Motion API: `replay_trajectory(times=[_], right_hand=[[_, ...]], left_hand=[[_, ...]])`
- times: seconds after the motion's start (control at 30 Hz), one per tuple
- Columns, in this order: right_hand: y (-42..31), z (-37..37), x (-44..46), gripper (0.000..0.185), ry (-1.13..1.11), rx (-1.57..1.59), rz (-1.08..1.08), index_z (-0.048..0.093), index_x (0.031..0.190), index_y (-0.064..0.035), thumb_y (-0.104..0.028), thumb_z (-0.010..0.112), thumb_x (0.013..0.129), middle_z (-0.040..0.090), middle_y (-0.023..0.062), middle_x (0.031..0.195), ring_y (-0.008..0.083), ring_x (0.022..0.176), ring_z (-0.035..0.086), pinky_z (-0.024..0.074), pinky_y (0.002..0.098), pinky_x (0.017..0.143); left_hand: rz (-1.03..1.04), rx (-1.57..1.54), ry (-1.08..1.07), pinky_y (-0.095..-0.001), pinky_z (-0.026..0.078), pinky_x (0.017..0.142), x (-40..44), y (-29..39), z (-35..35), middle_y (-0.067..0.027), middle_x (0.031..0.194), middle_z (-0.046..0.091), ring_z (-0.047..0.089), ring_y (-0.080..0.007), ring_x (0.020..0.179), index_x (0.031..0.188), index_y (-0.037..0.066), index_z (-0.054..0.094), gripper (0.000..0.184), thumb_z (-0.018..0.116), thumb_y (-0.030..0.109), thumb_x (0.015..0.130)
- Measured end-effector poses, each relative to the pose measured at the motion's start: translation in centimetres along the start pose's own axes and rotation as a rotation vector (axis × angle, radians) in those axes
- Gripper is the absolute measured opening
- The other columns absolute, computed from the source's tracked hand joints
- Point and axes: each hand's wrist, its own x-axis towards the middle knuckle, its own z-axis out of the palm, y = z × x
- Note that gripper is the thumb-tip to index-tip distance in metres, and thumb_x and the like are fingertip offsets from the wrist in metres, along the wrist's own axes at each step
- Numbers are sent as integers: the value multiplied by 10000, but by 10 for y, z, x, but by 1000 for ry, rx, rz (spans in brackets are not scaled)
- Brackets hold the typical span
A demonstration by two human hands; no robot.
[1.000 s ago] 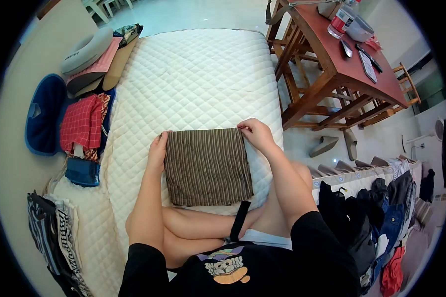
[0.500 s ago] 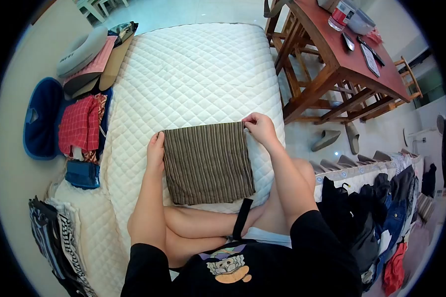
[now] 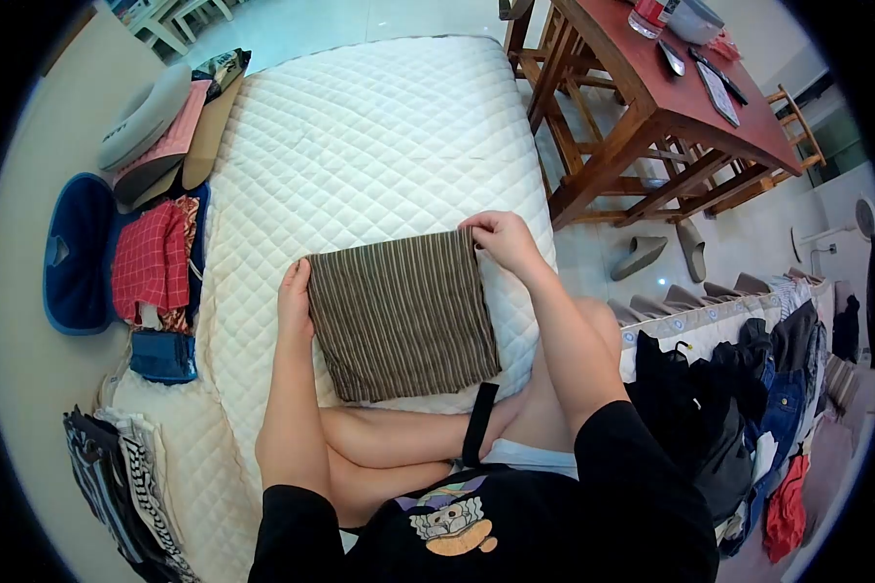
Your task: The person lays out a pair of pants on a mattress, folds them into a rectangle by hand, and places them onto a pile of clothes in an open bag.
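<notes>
A folded brown striped cloth (image 3: 403,316) lies on the white quilted mattress (image 3: 379,136) in front of my crossed legs. My left hand (image 3: 296,291) pinches its far left corner, the thumb on top. At the far right corner, my right hand (image 3: 501,241) grips the edge between thumb and fingers. Between the two hands the far edge is stretched nearly straight, a little higher at the right. The near edge rests by my shins. What sort of garment or cloth it is, I cannot tell.
Left of the mattress sit a blue case (image 3: 73,257) with folded red checked cloth (image 3: 151,262), a grey neck pillow (image 3: 146,121) and striped clothes (image 3: 117,486). A wooden table (image 3: 642,68) stands at the right, slippers (image 3: 640,257) beside it. Dark clothes (image 3: 710,418) are heaped at the lower right.
Both hands have shifted slightly left with the cloth's far edge, the right one also moving a little farther away. The cloth now slants more. The whole view has shifted slightly.
</notes>
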Motion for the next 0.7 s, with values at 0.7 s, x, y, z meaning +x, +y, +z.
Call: replay_trajectory(times=[0.7], right_hand=[[10, 30, -6, 531, 134, -267, 184, 622, 736, 3, -494, 514, 888, 600, 110, 622, 235, 605, 596, 449, 361, 594]], left_hand=[[-20, 275, 83, -245, 473, 702, 27, -14, -11, -39, 914, 648, 591, -106, 780, 1025, -14, 611, 293, 572, 260, 932]])
